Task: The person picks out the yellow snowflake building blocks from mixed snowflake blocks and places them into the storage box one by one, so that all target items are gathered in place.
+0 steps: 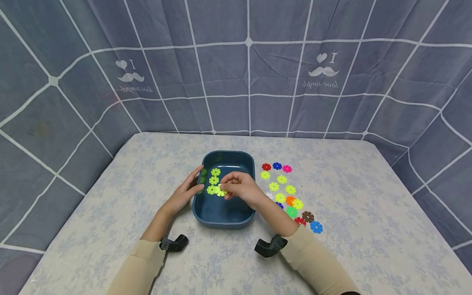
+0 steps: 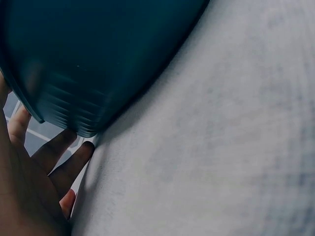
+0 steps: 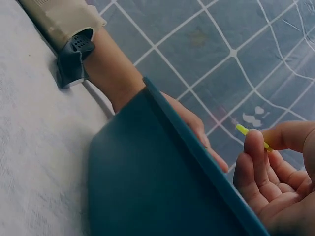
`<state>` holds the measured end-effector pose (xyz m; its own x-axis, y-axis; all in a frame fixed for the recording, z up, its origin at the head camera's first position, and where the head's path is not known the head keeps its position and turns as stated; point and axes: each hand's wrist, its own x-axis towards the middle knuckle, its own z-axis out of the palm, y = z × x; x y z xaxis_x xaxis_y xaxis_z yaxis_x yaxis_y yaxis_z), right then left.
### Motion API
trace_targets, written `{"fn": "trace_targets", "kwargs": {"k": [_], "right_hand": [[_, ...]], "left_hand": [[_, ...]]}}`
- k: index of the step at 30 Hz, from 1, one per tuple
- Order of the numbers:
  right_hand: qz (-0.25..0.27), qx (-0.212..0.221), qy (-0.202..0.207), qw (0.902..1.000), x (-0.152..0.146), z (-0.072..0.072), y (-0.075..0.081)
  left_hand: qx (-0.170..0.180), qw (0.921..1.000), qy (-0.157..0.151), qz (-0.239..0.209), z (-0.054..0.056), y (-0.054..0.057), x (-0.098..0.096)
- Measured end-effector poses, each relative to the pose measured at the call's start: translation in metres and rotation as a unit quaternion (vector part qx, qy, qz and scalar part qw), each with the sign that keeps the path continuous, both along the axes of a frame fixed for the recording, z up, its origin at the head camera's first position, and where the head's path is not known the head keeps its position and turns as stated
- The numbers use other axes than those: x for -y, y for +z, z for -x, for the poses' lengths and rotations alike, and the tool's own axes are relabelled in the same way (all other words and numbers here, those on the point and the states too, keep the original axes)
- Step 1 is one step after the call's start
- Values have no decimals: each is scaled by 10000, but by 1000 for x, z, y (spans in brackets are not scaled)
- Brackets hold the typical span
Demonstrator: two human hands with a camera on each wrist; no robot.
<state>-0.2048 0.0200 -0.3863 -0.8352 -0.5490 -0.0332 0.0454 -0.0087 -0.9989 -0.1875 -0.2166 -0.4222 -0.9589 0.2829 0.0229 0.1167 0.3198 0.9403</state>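
Observation:
My right hand (image 1: 241, 189) is over the blue plastic bin (image 1: 225, 211). Its thumb and fingertips pinch a yellow-green notched disc (image 3: 266, 146), seen edge-on in the right wrist view. Below, inside the bin, several matching yellow-green discs (image 1: 214, 180) lie close together; the hand partly covers one. At the bin's left side rests my left hand (image 1: 183, 193), its thumb at the rim and its other fingers spread. In the left wrist view those fingers (image 2: 54, 147) are mostly straight, with tips against the bin's ribbed outer wall.
Right of the bin lie scattered notched discs: several yellow-green ones (image 1: 290, 189), a pink one (image 1: 287, 168), a brown one (image 1: 307, 216), a light blue one (image 1: 316, 227) and others. My right forearm overlaps some. A grey grid-patterned curtain (image 1: 228, 82) stands behind the patterned tabletop (image 1: 350, 196).

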Motion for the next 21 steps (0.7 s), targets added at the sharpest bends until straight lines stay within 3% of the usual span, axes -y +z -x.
{"fn": "trace_targets", "kwargs": {"k": [4,13,20,21], "right_hand": [[-52,-51,56,10000,8,-1,-2],[-483,-210,17,9986,22,-1,-4],[-936,-293,-82,9951,31,5,-9],[-1004,-314,-73,9944,32,6,-9]], "left_hand": [[46,9999,11,116,-7,15,-4],[87,9999,-18,71,-8,17,-6],[44,10000,53,-9,7,-17,5],[44,10000,62,-7,7,-17,5]]}}
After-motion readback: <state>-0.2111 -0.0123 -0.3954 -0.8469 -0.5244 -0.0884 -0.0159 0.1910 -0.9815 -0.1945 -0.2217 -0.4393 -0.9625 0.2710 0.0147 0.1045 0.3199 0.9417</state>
